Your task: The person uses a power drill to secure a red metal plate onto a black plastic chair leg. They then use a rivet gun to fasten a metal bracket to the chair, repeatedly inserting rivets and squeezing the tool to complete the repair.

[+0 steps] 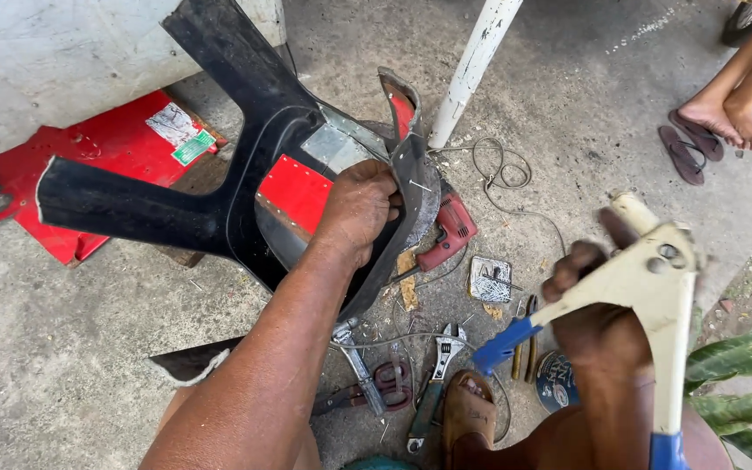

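Cream hand riveter with blue grips [646, 296] near right, gripped shut in right hand [594, 326]; left hand [357, 209] clamped around black-and-red plastic panel [245, 183] at centre; risks: panel slipping, fingers pinched; scissors [385, 387], wrench [433, 383] underfoot.

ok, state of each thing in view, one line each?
left hand: closed on the edge of the black panel
black panel: propped up off the concrete, red patch on it
right hand: wrapped round the rivet tool
rivet tool: raised, handles spread
red drill: lying on the ground, unheld
adjustable wrench: lying flat, unheld
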